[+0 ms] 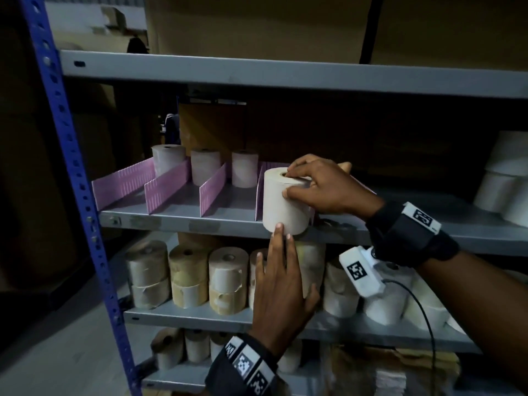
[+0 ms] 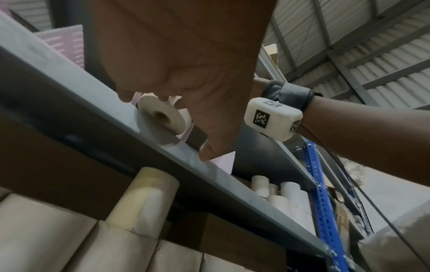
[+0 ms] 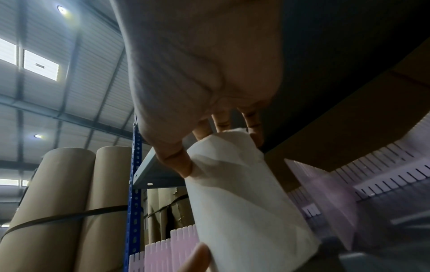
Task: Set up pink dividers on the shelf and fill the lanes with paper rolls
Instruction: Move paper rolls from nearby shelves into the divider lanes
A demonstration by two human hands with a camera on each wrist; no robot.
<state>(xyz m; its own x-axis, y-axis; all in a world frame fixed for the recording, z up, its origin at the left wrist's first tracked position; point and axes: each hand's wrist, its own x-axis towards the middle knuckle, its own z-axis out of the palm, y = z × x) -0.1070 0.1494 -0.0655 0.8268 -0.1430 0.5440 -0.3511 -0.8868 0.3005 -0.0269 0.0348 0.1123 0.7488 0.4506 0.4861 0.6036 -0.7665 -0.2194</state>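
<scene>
Right hand (image 1: 323,187) grips a white roll (image 1: 285,204) from above, thumb on its side, fingers curled over its top rim. The roll stands at the shelf (image 1: 177,221) front edge, in the lane straight ahead of the hands, and overhangs the lip a little. Left hand (image 1: 281,284) reaches up from below, fingers straight, two fingertips (image 1: 278,228) touching the roll's lower edge; it holds nothing.

Progress, as I judge it: dividers (image 1: 167,185) are up, with four pink walls left of the hands. Three rolls (image 1: 205,167) stand at the back, one per lane, left of and beyond the right hand. The held roll looks to be the fourth lane's first. Lane fronts are bare, so most of the filling remains. A divider lies right of the roll in the right wrist view; what stands beyond it I cannot tell.

Surface: grey metal shelf on a blue perforated post (image 1: 74,172), far left of the hands. Below the left hand, a lower shelf packed with brownish rolls (image 1: 188,275). More white rolls (image 1: 505,178) sit well right of the right hand. Room dim; corrugated roof and ceiling lights overhead.
</scene>
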